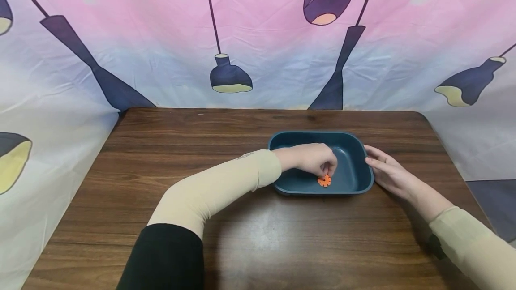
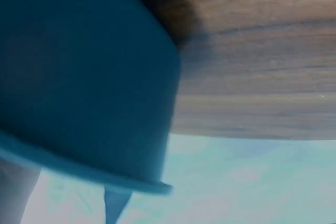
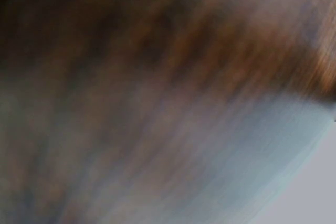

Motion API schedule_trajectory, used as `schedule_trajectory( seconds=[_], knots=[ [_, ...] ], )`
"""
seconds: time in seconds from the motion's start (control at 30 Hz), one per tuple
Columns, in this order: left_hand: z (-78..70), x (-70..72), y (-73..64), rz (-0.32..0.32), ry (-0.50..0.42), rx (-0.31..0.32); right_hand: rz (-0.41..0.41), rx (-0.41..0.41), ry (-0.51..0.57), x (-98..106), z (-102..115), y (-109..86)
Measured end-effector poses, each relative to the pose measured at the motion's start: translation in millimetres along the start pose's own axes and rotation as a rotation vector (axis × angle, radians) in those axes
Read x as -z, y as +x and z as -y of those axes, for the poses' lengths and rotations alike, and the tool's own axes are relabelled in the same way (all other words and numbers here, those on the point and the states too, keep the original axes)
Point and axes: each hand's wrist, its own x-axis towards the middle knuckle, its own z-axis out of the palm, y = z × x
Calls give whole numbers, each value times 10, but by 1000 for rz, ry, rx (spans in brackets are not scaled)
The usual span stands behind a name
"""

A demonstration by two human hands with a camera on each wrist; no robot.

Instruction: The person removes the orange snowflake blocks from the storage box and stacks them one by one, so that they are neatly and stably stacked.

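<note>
In the head view my left hand [image 1: 316,158] reaches down inside a dark teal plastic bin [image 1: 359,188]. Thumb and curled fingers pinch a small orange notched disc [image 1: 324,181] by its upper part, near the bin's front wall. At the bin's right end, my right hand [image 1: 389,171] touches the outside with fairly straight fingers, the thumb tip at the rim; its lower fingers are hidden. The left wrist view shows the bin's outer wall [image 2: 89,72] close up, without the hand. Motion blur fills the right wrist view, so no hand detail can be made out there.
The bin stands on a dark wood-grain table [image 1: 193,142], right of its middle. Behind the table hangs a pastel backdrop [image 1: 169,35] printed with dark lamp shapes. My left sleeve [image 1: 225,178] crosses over the table toward the bin.
</note>
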Motion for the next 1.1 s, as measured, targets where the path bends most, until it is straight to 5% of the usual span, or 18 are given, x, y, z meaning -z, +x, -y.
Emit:
schedule_trajectory(
  seconds=[0.6, 0.87, 1.1],
  knots=[
    [261, 490, -719, -188, -201, -22, -5, -14, -63, -7, 8, -4],
    [373, 557, -1126, -281, -235, -1, 9, -3, -43, -14, 24, 12],
    [508, 506, -1484, -332, -270, 97, -1, -4, -51, -8, 8, 3]
  ],
)
